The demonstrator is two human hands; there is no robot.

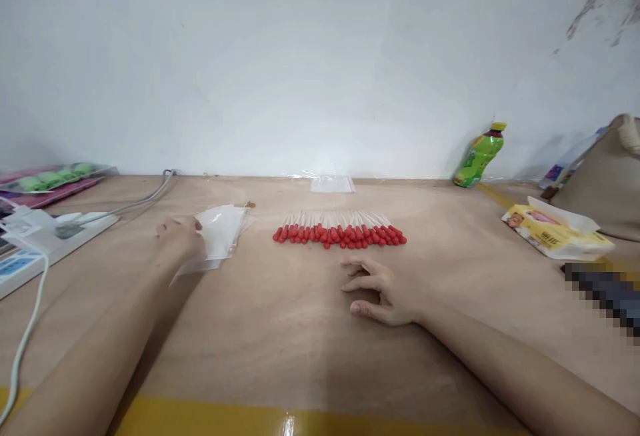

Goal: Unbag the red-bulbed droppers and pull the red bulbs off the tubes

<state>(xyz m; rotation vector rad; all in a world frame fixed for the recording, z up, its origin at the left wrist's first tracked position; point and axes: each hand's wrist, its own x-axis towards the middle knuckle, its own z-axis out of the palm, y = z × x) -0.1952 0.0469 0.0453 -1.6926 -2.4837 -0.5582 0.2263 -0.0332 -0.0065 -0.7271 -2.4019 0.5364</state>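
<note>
Left hand (180,239) extends to clear bags (219,233), can't tell grip; right hand (379,289) angles inward near red-tipped sticks (342,233), thumb, fingers apart.

On the pale wooden bench (275,336), the person's left hand (181,236) is at the left edge of a loose stack of clear plastic bags (220,231); from here I can't tell whether it grips any. The right hand (383,291) is just in front of a wide row of thin white sticks with red bulbous tips (340,233), its fingers (367,283) spread and loosely curled, holding nothing. Over to the right I see a green bottle with a yellow cap (477,159) near the white wall (320,63), and a yellow tissue pack (560,233).
</note>
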